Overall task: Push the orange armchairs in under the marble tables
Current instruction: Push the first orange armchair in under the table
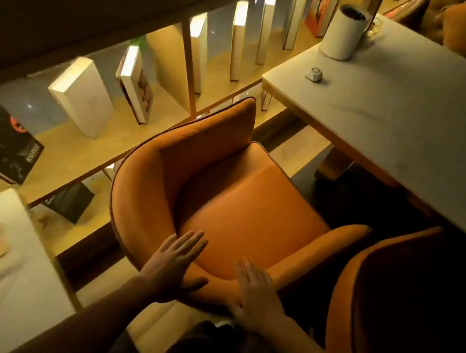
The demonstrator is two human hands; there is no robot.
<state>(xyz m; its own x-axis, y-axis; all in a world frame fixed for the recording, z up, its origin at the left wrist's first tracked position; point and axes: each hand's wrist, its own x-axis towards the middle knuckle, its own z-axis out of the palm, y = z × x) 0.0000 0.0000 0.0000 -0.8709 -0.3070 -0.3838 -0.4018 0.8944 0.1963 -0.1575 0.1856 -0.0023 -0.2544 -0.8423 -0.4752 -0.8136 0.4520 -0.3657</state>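
Left hand (172,261) and right hand (257,291) spread flat, fingers open, pressed on the curved backrest rim of an orange armchair (239,205), gripping nothing. Seat pulled clear of the marble tabletop (413,120) at far right, front edge just short of it. Padded, upholstered shell, likely bulky and fairly heavy, soft under the palms yet stiff enough to shove from the back's top edge. Second orange armchair (406,313) at near right, partly tucked under. White cylinder (343,33) standing on the far tabletop corner.

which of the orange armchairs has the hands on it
The middle armchair, lit with its seat in view: left hand and right hand lie flat on its curved back. The shadowed armchair beside it is untouched.
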